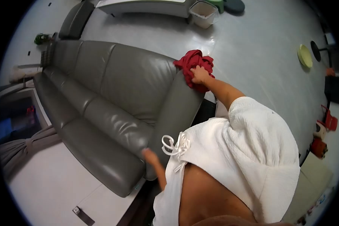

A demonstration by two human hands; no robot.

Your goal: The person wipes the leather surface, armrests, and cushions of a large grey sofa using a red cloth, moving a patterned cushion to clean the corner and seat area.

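A lined bin (204, 19) stands beside white furniture (150, 7); yellow-green basin (304, 56); tied grey curtain (17, 150).

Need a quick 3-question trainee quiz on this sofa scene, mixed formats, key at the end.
1. Which hand is on the red cloth? A) left B) right C) both
2. True or false: the bin stands on the floor.
3. Fill in the blank: the red cloth lies against the near end of the sofa, over its ____.

Key: 1. B, the right hand; 2. true; 3. armrest.
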